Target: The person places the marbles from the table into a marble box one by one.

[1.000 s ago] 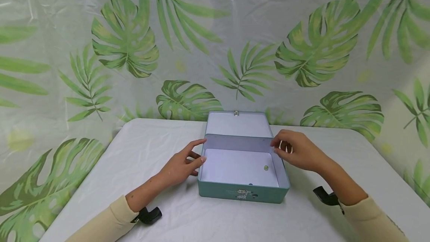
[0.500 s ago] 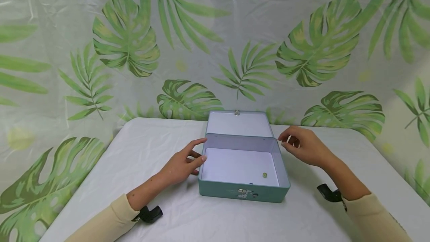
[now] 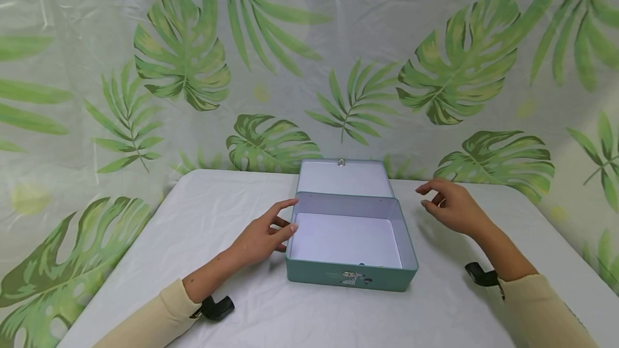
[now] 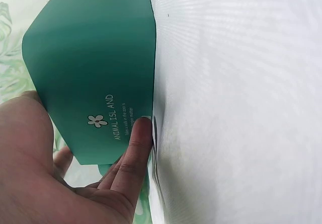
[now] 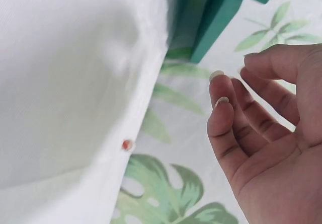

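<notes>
A green tin box [image 3: 333, 274] with a white interior and a cartoon print on its front stands on the table, its hinged lid [image 3: 343, 176] folded back. My left hand [image 3: 258, 238] rests at the box's left side, thumb and index fingertips right at the rim. In the left wrist view, a straight finger [image 4: 133, 156] touches the side wall below the "ANIMAL ISLAND" lettering. To the right of the box, above the table, my right hand [image 3: 452, 205] holds nothing, its fingers loosely bent. The small green bead seen earlier inside is now mostly hidden by the front wall.
A white cloth covers the table [image 3: 232, 192], with a leaf-print curtain [image 3: 353, 42] behind it. In the right wrist view, a small red-and-white bead [image 5: 128, 145] lies near the cloth's edge. Black wrist cameras hang under both sleeves.
My right hand has moved from over the box's right rim outward to the right and slightly back. The green bead has rolled toward the front wall. My left hand has stayed in place.
</notes>
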`<state>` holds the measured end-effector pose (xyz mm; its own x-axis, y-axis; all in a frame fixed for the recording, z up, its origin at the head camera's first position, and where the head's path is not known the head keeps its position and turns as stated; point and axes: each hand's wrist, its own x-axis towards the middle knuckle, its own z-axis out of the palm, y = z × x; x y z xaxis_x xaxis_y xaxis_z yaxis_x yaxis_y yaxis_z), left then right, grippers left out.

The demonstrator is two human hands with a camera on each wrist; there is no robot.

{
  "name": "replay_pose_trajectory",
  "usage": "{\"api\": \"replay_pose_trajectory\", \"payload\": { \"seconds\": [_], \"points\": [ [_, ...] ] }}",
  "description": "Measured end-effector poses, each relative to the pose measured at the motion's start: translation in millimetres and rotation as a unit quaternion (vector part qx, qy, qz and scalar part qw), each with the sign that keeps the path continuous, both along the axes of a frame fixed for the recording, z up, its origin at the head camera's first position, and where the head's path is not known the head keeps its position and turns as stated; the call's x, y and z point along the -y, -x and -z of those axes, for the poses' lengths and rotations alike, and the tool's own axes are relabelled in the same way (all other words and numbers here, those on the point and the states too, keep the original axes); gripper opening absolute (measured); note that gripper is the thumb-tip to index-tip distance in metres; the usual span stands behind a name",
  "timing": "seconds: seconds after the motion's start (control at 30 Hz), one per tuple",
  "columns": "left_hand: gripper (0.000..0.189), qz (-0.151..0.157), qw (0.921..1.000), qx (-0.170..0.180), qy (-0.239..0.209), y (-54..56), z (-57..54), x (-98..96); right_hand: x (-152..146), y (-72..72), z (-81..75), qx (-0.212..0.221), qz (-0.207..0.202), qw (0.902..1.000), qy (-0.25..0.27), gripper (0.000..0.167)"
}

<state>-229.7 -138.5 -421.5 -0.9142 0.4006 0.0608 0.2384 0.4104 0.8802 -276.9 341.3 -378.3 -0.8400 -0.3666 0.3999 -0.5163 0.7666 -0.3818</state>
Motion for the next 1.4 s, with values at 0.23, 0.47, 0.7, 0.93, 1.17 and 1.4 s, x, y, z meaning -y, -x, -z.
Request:
{"api": "replay_pose_trajectory", "payload": {
  "seconds": [0.23,0.47,0.7,0.93,1.17,1.4],
  "points": [
    [0.064,-0.001,1.0000,0.001,0.002,0.2,0.3,-0.1,-11.4,3.8,7.4,-0.010,0.022,0.9996,-0.017,0.024],
    [0.063,-0.001,1.0000,0.002,0.000,0.2,0.8,0.2,-20.1,6.1,12.7,-0.020,0.035,0.9985,-0.038,0.027],
    [0.063,-0.002,1.0000,0.002,-0.001,0.6,0.8,0.1,-26.9,9.7,15.8,0.019,0.062,0.9963,-0.056,0.035],
    [0.063,-0.002,1.0000,0.004,-0.001,0.8,1.3,0.3,-37.2,14.2,24.3,0.026,0.068,0.9920,-0.103,0.044],
    [0.063,-0.001,1.0000,0.001,0.003,-0.3,-0.4,0.6,-44.9,19.0,32.1,0.028,0.041,0.9925,-0.111,0.039],
    [0.063,0.002,1.0000,0.001,0.004,0.5,-0.2,1.0,-49.2,22.5,38.3,0.061,0.038,0.9900,-0.122,0.046]
  ]
}}
